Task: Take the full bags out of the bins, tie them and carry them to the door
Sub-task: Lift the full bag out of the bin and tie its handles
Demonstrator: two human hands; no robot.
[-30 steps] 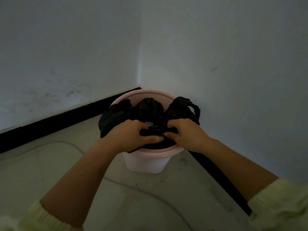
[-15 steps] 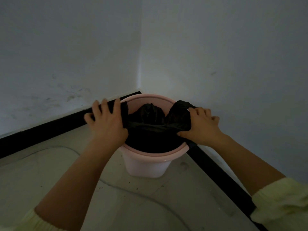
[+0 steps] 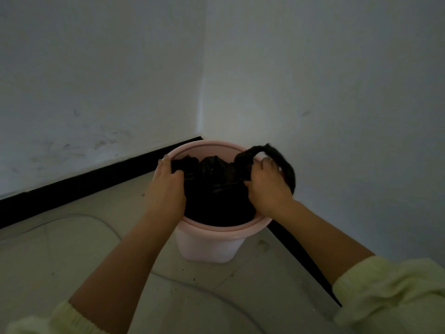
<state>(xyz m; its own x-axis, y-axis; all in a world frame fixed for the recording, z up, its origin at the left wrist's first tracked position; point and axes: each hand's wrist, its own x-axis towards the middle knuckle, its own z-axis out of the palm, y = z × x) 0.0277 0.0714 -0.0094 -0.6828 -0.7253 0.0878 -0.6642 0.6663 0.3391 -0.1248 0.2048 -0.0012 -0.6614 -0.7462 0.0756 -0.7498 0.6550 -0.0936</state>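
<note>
Since a second ago, the left hand (image 3: 168,189) has been moved from the middle of the bag (image 3: 216,196) out to the left side of the bin (image 3: 207,247), where a fold of the black plastic is now held in a closed grip. The right hand (image 3: 268,186) has likewise been drawn out to the right side, and its grip is closed round a looped handle (image 3: 279,154) of the bag, raised above the rim (image 3: 216,229). The edges appear to have been freed from the rim, so lifting out is judged to come next; no knot has been tied yet. The bag is seated inside the pink bin, which stands on the floor (image 3: 72,249) in the corner. What is inside the bag cannot be seen.
</note>
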